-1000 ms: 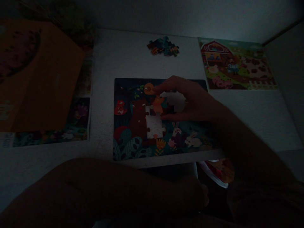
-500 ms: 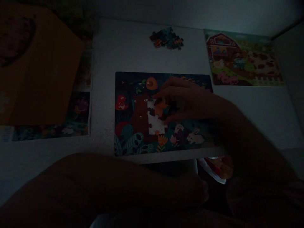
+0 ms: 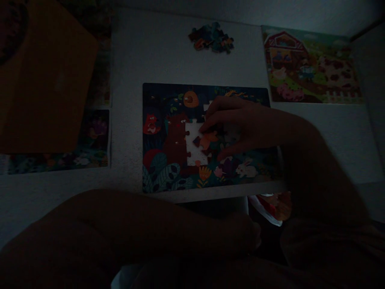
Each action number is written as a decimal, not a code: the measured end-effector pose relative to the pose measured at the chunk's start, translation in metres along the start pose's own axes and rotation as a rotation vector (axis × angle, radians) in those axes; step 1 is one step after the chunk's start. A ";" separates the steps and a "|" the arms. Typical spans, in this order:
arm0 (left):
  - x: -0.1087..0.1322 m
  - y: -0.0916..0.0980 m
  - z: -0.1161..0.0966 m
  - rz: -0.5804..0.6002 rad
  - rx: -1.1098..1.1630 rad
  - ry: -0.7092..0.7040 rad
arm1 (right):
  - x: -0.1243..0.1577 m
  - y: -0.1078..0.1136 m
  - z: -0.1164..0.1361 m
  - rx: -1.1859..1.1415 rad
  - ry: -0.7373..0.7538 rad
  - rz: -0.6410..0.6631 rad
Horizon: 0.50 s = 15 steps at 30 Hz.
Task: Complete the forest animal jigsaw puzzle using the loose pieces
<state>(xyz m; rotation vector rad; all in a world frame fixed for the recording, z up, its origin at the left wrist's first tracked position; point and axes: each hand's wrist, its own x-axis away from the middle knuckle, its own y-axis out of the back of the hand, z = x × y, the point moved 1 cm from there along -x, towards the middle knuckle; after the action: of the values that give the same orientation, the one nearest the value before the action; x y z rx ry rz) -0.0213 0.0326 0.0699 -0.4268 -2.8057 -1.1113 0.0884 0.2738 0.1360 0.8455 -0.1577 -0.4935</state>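
Observation:
A dark forest jigsaw puzzle lies on the white table, with a bear, a fox and rabbits on it. A white gap shows in its middle. My right hand is spread over that gap, its fingers on an orange jigsaw piece. Part of the puzzle is hidden beneath the hand. My left hand rests in deep shadow below the table's front edge, curled, and nothing shows in it.
A small pile of loose jigsaw pieces lies beyond the puzzle. A finished farm puzzle lies at the right, and an orange board overlaps another puzzle at the left. A colourful item shows below the front edge.
The whole scene has shifted up in the view as my head moved. My right hand has moved further over the gap, with the orange piece still under its fingers.

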 end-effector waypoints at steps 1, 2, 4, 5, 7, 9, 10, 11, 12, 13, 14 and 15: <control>0.000 0.001 0.000 -0.002 0.007 0.000 | 0.001 0.001 0.000 0.009 0.001 0.001; 0.000 0.001 0.000 -0.004 0.009 0.001 | 0.001 0.002 0.000 0.015 -0.002 -0.002; 0.001 -0.001 0.000 -0.034 -0.002 -0.003 | 0.002 0.002 0.001 0.015 -0.017 -0.015; 0.001 -0.002 0.000 -0.054 -0.009 -0.009 | 0.002 0.001 0.001 0.010 -0.022 -0.018; 0.002 -0.002 0.000 -0.087 -0.025 -0.018 | 0.002 0.001 0.003 -0.006 -0.015 -0.028; 0.004 0.000 -0.001 -0.088 -0.051 -0.020 | 0.001 0.000 0.007 -0.013 -0.001 -0.021; 0.004 0.001 -0.002 -0.071 -0.064 -0.016 | 0.000 0.000 0.009 -0.009 0.006 -0.004; 0.005 0.003 -0.002 -0.058 -0.077 -0.014 | -0.002 0.000 0.012 -0.001 0.021 0.019; 0.005 0.003 -0.003 -0.048 -0.088 -0.012 | -0.003 0.000 0.014 0.008 0.040 0.049; 0.004 0.004 -0.003 -0.044 -0.096 -0.014 | -0.004 -0.001 0.017 0.018 0.058 0.082; 0.004 0.004 -0.004 -0.047 -0.103 -0.013 | -0.005 -0.001 0.019 0.023 0.074 0.111; 0.004 0.004 -0.004 -0.053 -0.109 -0.015 | -0.006 -0.001 0.021 0.022 0.085 0.131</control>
<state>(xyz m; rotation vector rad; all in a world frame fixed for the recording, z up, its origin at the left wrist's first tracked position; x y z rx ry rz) -0.0236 0.0335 0.0761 -0.3743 -2.7942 -1.2809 0.0761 0.2615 0.1496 0.8697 -0.1394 -0.3327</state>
